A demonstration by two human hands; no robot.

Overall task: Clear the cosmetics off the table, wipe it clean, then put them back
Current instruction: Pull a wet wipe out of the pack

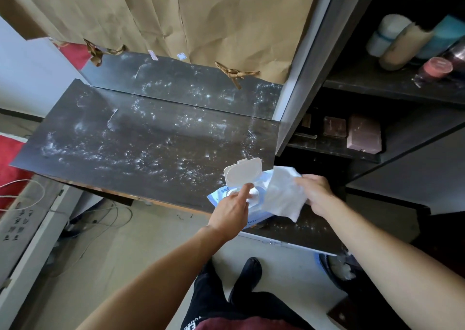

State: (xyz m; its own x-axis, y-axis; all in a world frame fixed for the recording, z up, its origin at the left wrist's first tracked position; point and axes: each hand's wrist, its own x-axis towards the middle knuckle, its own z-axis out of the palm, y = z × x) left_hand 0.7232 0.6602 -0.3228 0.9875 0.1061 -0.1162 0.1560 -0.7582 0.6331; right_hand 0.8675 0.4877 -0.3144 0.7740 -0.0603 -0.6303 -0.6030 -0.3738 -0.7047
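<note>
- My right hand (315, 194) is closed on a white wet wipe (284, 194), pinching its upper right edge between thumb and fingers; the sheet hangs crumpled and loose from that pinch, above the table's near right corner.
- My left hand (232, 209) presses down on the wipe pack (219, 196), fingers spread on its top by the dispensing hole, not wrapped around anything.
- The pack is pale blue and white, lying flat on the near edge of the table, and its white flip lid (242, 175) stands open, tilted back away from me.
- The wipe's left part overlaps the pack's right side; I cannot tell whether it is fully free of the opening.
- The table (125, 138) is a dark slab, smeared and speckled all over with white dust and streaks, with only the pack resting on it.
- The cosmetics sit well apart, on the dark shelves to the right: bottles and tubes (402, 40) on the upper shelf with a pink-lidded jar (436, 69) in front of them, and boxy compacts (362, 133) on the shelf below.
- Crumpled brown paper (201, 15) covers the wall behind the table.
</note>
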